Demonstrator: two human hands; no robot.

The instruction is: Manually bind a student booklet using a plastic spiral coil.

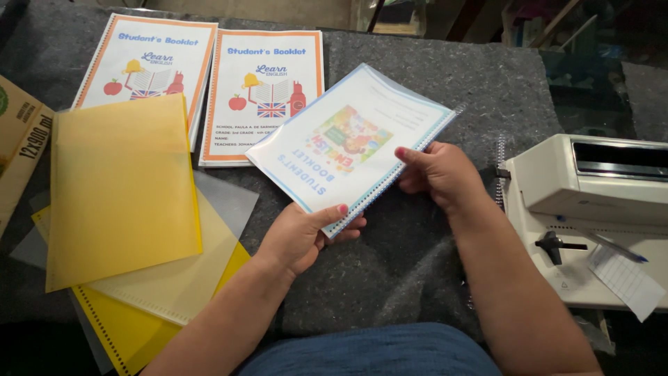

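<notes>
I hold a spiral-bound booklet (351,136) with a clear plastic cover and a blue-bordered white front page with a colourful picture, tilted above the grey felt table. My left hand (299,235) grips its near corner, thumb on top. My right hand (438,173) pinches the bound edge on the right, where the clear spiral coil (410,167) runs along the side.
Two orange-bordered booklets (268,94) (149,63) lie at the back. A stack of yellow and translucent plastic covers (122,191) lies at left, with a cardboard box (17,139) at the left edge. A white binding machine (591,209) with a pen and paper slip stands at right.
</notes>
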